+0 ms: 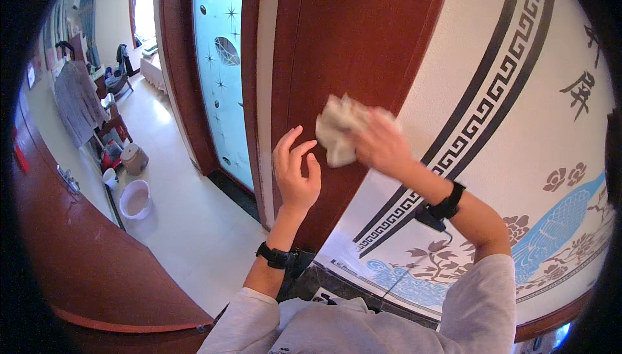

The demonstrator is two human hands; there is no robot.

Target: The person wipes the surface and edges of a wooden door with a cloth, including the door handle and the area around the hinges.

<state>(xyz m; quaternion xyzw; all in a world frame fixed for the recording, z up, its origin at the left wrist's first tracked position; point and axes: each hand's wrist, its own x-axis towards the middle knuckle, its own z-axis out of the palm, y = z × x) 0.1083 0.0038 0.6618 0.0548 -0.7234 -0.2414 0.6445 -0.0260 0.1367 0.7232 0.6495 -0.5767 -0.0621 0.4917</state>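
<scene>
Before me stands a reddish-brown wooden door frame panel [359,28]. My right hand [381,142] holds a pale crumpled cloth [335,130] at the panel's right part; both are blurred, and whether the cloth touches the wood I cannot tell. To the left of the cloth, my left hand [297,172] is raised with fingers apart and slightly bent, holding nothing. A black strap with a small device circles each wrist.
Right of the panel is a white wall [423,82] with a black key pattern and blue bird decoration. A frosted glass door [218,77] stands left. Farther left, a pink basin [136,199] and a lidded bin [134,158] sit on the pale floor, beyond a brown door [97,257].
</scene>
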